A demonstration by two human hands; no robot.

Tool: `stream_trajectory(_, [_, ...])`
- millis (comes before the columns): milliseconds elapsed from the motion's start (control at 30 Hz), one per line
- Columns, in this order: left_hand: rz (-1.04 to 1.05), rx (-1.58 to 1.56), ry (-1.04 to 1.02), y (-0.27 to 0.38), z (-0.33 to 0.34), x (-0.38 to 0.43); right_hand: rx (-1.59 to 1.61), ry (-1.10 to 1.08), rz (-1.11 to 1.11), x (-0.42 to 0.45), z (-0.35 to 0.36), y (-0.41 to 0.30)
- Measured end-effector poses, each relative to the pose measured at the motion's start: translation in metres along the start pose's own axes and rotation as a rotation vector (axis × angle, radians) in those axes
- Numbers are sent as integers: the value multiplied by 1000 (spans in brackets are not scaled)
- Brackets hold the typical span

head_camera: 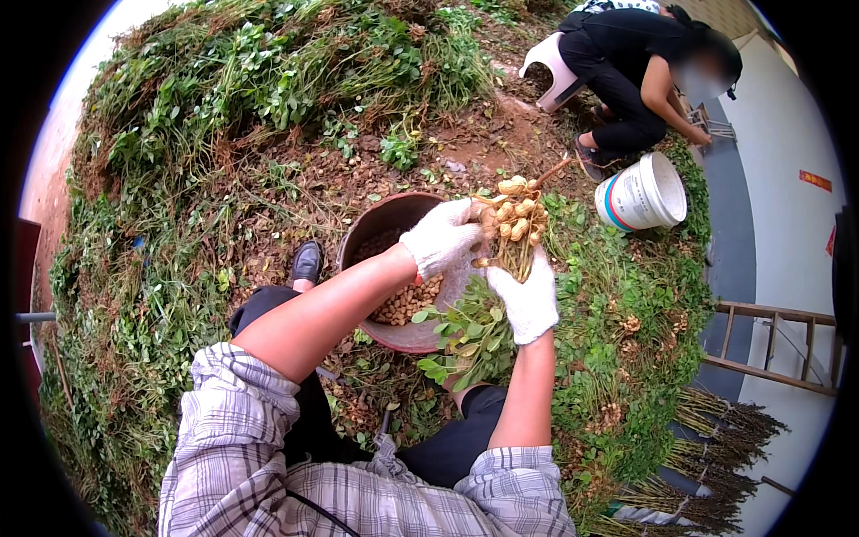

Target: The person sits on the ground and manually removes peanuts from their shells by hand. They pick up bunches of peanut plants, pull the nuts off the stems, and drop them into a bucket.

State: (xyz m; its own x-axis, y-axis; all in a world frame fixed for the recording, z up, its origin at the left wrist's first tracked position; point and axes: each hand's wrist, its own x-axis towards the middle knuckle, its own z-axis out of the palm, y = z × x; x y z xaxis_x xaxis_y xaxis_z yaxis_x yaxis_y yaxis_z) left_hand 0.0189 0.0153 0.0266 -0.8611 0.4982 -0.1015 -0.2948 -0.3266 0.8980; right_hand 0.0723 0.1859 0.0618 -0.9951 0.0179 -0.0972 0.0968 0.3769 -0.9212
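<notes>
My right hand (527, 295), in a white knit glove, grips a peanut plant by its stems. Its cluster of tan peanut pods (518, 211) points away from me, and the leafy top (476, 332) hangs back towards my knees. My left hand (443, 238), gloved alike, has its fingers at the left side of the pods. Blur there hides whether they pinch any. Below both hands stands a round reddish-brown tub (396, 340) between my legs. Loose peanuts (409, 299) cover part of its bottom; my left forearm hides some of them.
Uprooted peanut plants (288, 74) are heaped at the far left, with more (624, 322) along the right. A white bucket (641, 191) lies tilted beyond my right hand. Another person (617, 74) bends forward on a plastic stool (553, 70). A wooden ladder (772, 342) is near the wall.
</notes>
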Motion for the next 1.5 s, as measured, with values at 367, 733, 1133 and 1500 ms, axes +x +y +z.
stream_trajectory(367, [120, 239, -61, -7, 0, 1, 300, 29, 74, 2, -10, 2])
stream_trajectory(733, [22, 463, -143, 0, 18, -14, 231, 128, 95, 5, -11, 5])
stream_trajectory(1133, [194, 760, 46, -10, 20, -16, 432, 77, 40, 2, -5, 6])
stream_trajectory(1500, [193, 823, 105, -1, 19, -20, 480, 110, 18, 6, -11, 31])
